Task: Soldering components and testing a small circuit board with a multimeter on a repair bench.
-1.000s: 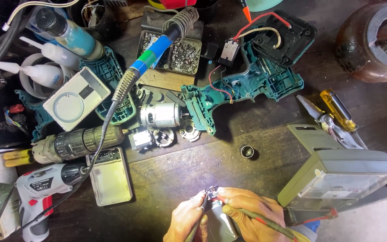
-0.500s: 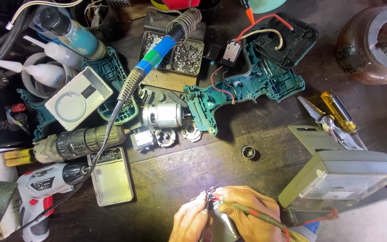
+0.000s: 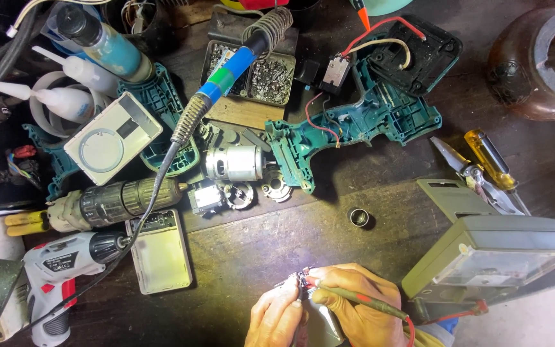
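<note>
At the bench's near edge, left hand (image 3: 276, 316) pinches a small part (image 3: 301, 280) steady; right hand (image 3: 354, 307) grips a red probe (image 3: 361, 298), tip touching it. Seemingly mid-test; next calls for steady contact. Meter (image 3: 493, 257) sits just right.

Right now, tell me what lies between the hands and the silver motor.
In the head view, only dark bare workbench separates the hands from the silver motor; small gear parts sit just below the motor.
</note>
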